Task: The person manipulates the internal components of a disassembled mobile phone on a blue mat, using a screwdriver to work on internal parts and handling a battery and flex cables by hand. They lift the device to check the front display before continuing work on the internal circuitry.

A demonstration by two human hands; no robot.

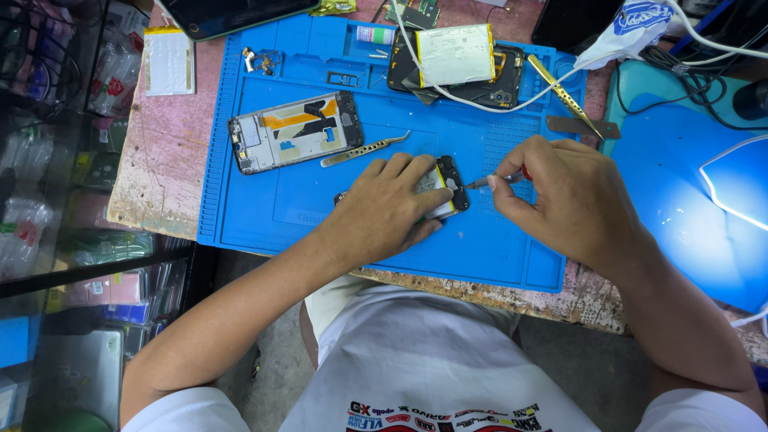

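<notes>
While left hand (pixel 392 210) fingers cover phone (pixel 450 186), screwdriver (pixel 492 181) beside.

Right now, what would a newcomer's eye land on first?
The bright blue silicone work mat fills the middle of the worn table. At its centre the left hand presses down an opened black phone, while the right hand points a thin metal tool at it. Another stripped phone frame lies upper left.
</notes>
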